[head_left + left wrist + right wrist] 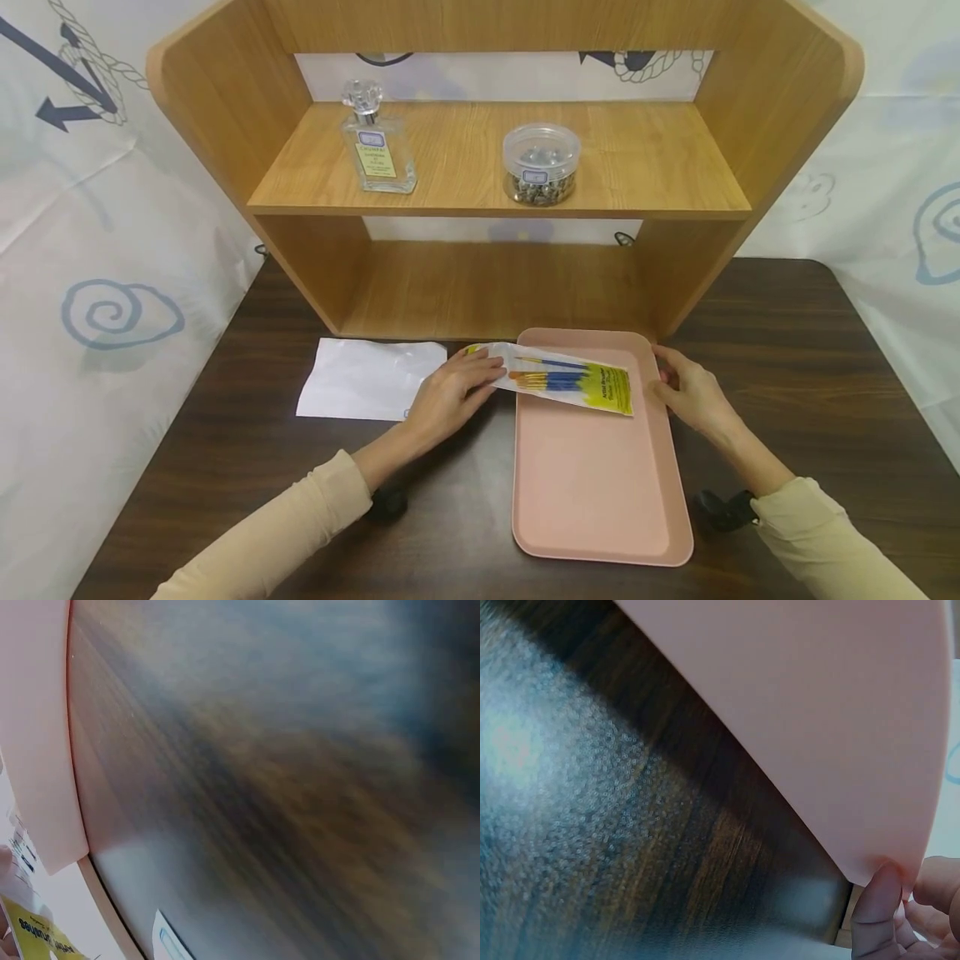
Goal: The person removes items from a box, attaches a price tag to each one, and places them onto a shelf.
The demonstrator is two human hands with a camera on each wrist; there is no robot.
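A clear packet of artist paintbrushes (555, 379), with blue handles and a yellow label, slants across the upper part of the pink tray (592, 492). My left hand (453, 392) holds the packet by its left end. In the left wrist view, the yellow label (37, 934) appears at the lower left corner with a bit of the fingers. With thumb and fingers, my right hand (693, 396) pinches the tray's right rim near the far corner. That pinch also shows at the lower right of the right wrist view, where the thumb (881, 907) lies against the pink wall.
A white sheet (367, 379) lies left of my left hand. Behind the tray stands a wooden shelf (465, 187). On its upper board are a glass perfume bottle (382, 154) and a clear round jar (542, 165) of small metallic pieces. Dark wood table (787, 358) surrounds these.
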